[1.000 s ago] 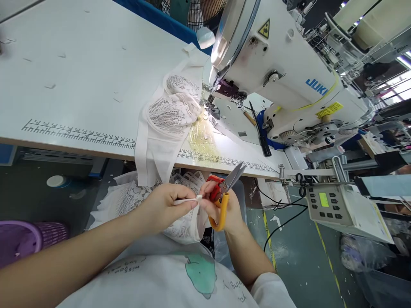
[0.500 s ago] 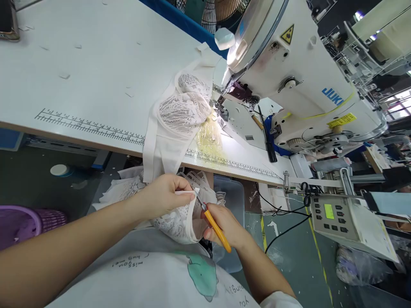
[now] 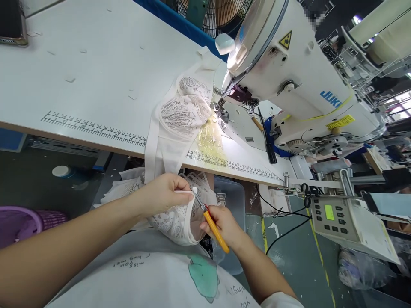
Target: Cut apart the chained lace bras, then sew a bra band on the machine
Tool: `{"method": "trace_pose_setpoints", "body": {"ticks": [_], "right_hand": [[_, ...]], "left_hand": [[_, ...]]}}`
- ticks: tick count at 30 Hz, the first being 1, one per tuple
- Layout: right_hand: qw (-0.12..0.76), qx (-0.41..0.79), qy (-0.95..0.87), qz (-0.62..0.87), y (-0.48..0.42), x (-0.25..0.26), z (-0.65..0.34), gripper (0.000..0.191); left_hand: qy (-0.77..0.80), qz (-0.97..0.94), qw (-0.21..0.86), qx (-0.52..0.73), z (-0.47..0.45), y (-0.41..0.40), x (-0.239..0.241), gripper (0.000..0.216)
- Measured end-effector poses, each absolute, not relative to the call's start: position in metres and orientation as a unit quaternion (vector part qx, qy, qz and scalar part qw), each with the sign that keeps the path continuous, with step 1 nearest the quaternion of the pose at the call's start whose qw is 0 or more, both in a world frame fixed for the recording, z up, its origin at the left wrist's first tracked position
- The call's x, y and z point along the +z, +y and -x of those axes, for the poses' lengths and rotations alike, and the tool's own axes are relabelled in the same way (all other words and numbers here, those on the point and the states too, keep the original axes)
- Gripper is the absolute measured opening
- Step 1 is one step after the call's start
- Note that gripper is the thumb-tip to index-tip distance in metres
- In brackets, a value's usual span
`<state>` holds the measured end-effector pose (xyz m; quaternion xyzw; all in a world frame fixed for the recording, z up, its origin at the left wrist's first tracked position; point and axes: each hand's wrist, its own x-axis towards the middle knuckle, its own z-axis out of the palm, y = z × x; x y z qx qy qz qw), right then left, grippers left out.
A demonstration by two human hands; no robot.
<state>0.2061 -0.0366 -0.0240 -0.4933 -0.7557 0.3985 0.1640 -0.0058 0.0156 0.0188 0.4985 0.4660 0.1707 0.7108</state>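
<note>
My left hand (image 3: pixel 171 193) is closed, thumb and fingers pinching the edge of a white lace bra (image 3: pixel 175 220) just off the table's front edge. My right hand (image 3: pixel 223 224) is wrapped round a pair of scissors (image 3: pixel 215 231) with an orange handle. Their thin metal blades reach to the bra edge beside my left thumb. Whether the tips touch the fabric is hard to make out. A second white lace bra (image 3: pixel 180 113) lies on the table, one end at the sewing machine's needle area and its band hanging over the front edge.
The sewing machine (image 3: pixel 289 85) fills the right side. A black-handled tool (image 3: pixel 270 149) lies by its base. Below the table are a clear plastic bin (image 3: pixel 236 201) and a purple basket (image 3: pixel 28 218). A control box (image 3: pixel 337 222) stands right; a phone (image 3: pixel 13 25) lies far left.
The view has shifted slightly. My right hand and the scissors have moved a little to the left and tilted slightly; my left hand keeps its pinch on the bra edge.
</note>
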Motion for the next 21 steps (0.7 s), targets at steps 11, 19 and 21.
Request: {"method": "trace_pose_setpoints", "body": {"ticks": [11,19,21], "right_hand": [[0.286,0.385,-0.747,0.461,-0.052,0.006,-0.196,0.027],[0.192,0.298,-0.812,0.464,-0.056,-0.001,-0.171,0.021],[0.201,0.312,-0.820,0.435,-0.055,0.005,-0.169,0.016]], "left_hand": [[0.468,-0.499,0.686,0.248,0.009,0.009,0.027,0.021],[0.440,-0.445,0.736,0.257,0.020,-0.001,0.019,0.027],[0.438,-0.491,0.709,0.254,0.031,-0.005,0.022,0.026]]}}
